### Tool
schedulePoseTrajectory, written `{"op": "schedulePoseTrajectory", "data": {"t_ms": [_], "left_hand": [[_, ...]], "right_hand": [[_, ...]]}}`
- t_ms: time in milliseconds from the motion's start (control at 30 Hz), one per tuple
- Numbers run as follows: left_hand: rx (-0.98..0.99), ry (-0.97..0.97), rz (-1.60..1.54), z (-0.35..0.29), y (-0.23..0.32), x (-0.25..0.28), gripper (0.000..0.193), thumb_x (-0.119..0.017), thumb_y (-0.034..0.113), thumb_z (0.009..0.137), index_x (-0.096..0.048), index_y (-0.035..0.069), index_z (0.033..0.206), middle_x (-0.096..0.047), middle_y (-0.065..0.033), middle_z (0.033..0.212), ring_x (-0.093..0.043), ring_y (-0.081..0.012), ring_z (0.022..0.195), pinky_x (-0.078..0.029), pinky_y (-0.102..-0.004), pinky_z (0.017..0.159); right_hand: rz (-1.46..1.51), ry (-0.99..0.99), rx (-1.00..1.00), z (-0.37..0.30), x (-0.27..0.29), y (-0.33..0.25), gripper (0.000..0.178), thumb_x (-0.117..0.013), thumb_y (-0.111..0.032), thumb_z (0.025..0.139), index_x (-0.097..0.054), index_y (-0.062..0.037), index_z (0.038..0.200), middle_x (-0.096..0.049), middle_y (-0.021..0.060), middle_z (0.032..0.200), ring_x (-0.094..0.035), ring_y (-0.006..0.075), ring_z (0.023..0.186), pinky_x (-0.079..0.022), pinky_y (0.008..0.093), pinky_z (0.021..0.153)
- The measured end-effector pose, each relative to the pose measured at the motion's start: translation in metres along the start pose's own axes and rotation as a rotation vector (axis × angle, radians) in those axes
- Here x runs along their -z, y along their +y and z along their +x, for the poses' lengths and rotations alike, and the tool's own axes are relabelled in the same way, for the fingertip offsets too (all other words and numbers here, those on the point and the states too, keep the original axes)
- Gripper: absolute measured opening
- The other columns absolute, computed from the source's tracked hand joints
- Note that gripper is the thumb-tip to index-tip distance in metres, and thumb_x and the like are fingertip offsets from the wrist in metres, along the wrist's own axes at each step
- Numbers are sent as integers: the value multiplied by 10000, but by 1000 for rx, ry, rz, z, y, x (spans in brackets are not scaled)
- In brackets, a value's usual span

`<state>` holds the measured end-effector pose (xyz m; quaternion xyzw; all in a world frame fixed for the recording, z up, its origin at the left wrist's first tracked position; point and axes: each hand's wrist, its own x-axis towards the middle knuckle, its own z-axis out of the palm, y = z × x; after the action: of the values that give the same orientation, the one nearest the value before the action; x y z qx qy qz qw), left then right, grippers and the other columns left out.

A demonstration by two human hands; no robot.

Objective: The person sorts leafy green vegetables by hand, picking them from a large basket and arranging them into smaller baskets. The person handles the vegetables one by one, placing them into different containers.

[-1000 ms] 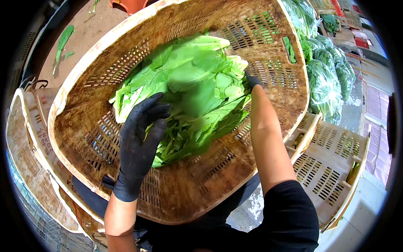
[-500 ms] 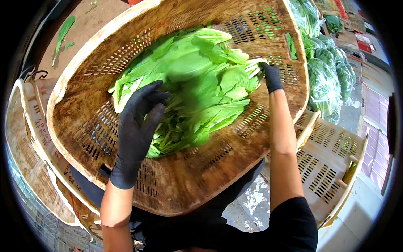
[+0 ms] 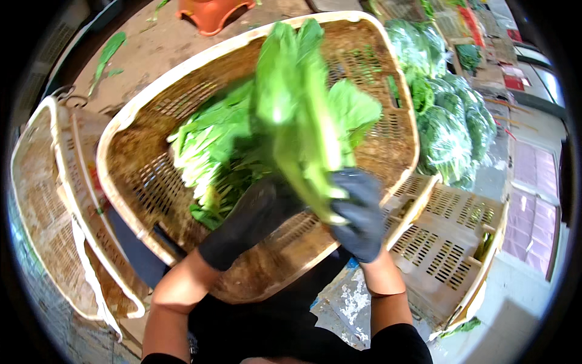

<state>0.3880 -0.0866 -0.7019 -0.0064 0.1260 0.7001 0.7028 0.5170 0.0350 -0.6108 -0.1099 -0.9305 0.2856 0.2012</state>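
Observation:
In my black-gloved right hand (image 3: 359, 213) are the stem ends of a few long leafy greens (image 3: 315, 109), held up over the basket with their leaves pointing away from me. My left hand (image 3: 264, 203), also black-gloved, reaches in against the near side of these greens; its fingers are hidden behind them and blurred. More leafy greens (image 3: 212, 139) lie heaped in the left part of the big brown-stained plastic basket (image 3: 285, 280), pale stems toward its left wall. The basket sits tilted in front of my body.
An orange stool (image 3: 212, 17) stands beyond the basket, and a loose leaf (image 3: 109, 53) lies on the brown ground. Bagged greens (image 3: 445, 133) are piled at the right, above a pale crate (image 3: 451, 255). Another pale crate (image 3: 42, 182) stands at the left.
My right hand has drawn back toward me, lifting leafy greens off the heap. My left hand has moved right and nearer, up against them. The basket appears lower and smaller in view.

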Motion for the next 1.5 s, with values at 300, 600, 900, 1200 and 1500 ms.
{"op": "schedulePoseTrajectory", "data": {"t_ms": [300,600,900,1200,1500], "left_hand": [[-173,367,11,-10,-11,35,386,-579,56,793,-482,27,1166,-572,-123,1020,-586,-242,928,-509,-349,804],[-12,985,-85,-109,13,122,265,-567,70,828,-526,21,1085,-606,-129,965,-601,-246,876,-521,-314,706],[-22,816,-77,-62,13,83,478,-532,276,882,-448,-3,1261,-589,-120,1025,-533,-139,732,-436,-264,641],[-39,767,-127,-72,11,97,392,-485,171,911,-454,-37,1243,-549,-167,1222,-545,-257,1123,-434,-398,952],[-133,934,703,-84,-18,65,515,-586,90,851,-382,-4,1314,-521,-112,1164,-541,-180,1017,-461,-290,816]], "right_hand": [[252,-74,-838,-68,-110,-16,236,-653,-91,772,-546,-32,974,-554,154,843,-554,311,756,-447,377,666],[539,-160,-960,-38,-84,118,404,-613,-223,867,-528,22,1177,-620,93,1079,-574,153,924,-472,303,835],[433,501,-1540,-123,-108,485,777,-809,-395,644,-504,46,1206,-611,180,1067,-616,263,894,-504,391,725],[611,488,-1085,-29,-15,269,236,-680,-134,795,-571,-34,978,-615,55,846,-589,160,728,-487,317,614],[-220,684,-372,4,67,3,392,-581,-96,864,-441,3,1216,-533,130,1162,-542,217,1002,-439,355,892]]}}
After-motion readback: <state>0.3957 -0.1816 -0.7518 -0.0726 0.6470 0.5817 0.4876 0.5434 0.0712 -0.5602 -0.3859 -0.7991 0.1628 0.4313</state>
